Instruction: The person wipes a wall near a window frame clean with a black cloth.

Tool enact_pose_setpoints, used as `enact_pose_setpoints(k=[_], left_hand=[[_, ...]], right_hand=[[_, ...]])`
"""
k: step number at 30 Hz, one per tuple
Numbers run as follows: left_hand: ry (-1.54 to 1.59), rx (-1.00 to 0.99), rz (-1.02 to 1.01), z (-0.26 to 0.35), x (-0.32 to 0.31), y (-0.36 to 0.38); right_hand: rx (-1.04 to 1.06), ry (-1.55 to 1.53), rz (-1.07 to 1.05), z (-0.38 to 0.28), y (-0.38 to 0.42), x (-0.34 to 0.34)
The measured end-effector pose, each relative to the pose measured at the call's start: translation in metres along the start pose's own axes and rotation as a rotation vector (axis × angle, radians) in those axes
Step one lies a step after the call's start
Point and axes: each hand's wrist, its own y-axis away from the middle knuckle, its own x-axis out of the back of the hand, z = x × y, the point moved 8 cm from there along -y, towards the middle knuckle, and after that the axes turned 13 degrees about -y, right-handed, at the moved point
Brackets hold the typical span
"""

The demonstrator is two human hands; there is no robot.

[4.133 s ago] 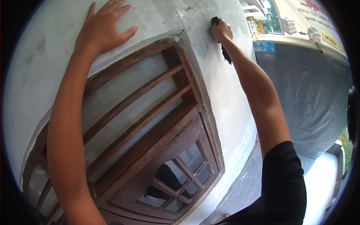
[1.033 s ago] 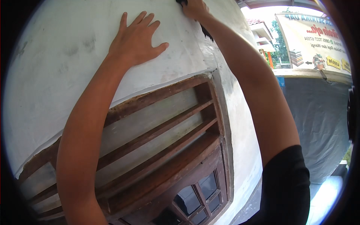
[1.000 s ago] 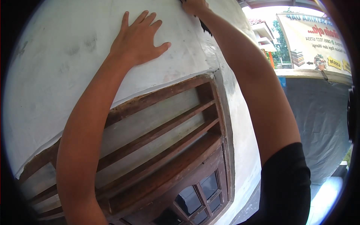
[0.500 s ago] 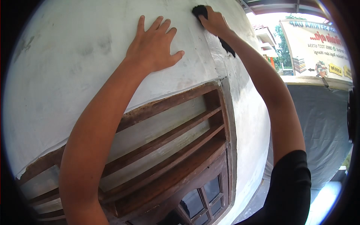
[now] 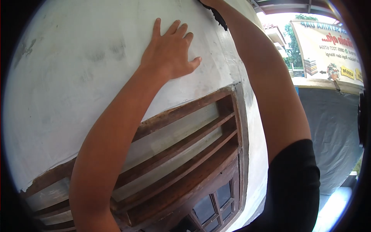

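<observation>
My left hand point(image 5: 167, 52) is spread flat against the white, smudged wall point(image 5: 92, 77), fingers apart and nothing in them. Higher up, at the top edge of the view, my right hand point(image 5: 211, 3) is mostly cut off. A black cloth point(image 5: 218, 18) hangs from it against the wall, its ragged lower end showing. The fingers of that hand are outside the picture. Both arms reach upward, with the wooden vent frame point(image 5: 185, 112) below my hands.
Beneath the slats is a brown window or door with glass panes point(image 5: 203, 210). The wall's corner edge runs down behind my right arm. At the right stand a printed banner point(image 5: 324, 50) and a grey tarp point(image 5: 328, 135); a roof point(image 5: 297, 7) shows above.
My right hand has moved up with the black cloth, partly out of view. My left hand stays flat on the wall; the whole view has shifted slightly.
</observation>
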Motion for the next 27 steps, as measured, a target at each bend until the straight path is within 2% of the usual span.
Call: enact_pose_setpoints(k=[6, 11, 14, 17, 22, 24, 27], left_hand=[[-0.001, -0.031, 0.003, -0.001, 0.001, 0.002], [-0.003, -0.036, 0.018, 0.000, -0.001, 0.004], [0.003, -0.043, 0.025, 0.001, 0.001, 0.004], [0.017, -0.033, 0.023, 0.000, 0.002, 0.003], [0.023, -0.029, 0.008, 0.000, 0.002, 0.002], [0.014, -0.026, 0.012, -0.001, 0.001, 0.002], [0.010, -0.030, 0.018, -0.002, 0.000, 0.003]], right_hand=[[0.067, 0.128, 0.032, 0.011, -0.018, 0.006], [0.061, 0.157, -0.053, 0.017, 0.066, 0.028], [0.163, 0.205, 0.032, 0.036, 0.109, 0.040], [0.136, 0.107, 0.012, 0.034, 0.139, 0.042], [0.158, 0.188, 0.081, 0.022, 0.085, 0.030], [0.036, 0.079, -0.002, 0.009, 0.053, 0.017], [0.024, 0.039, -0.023, 0.010, 0.013, 0.012]])
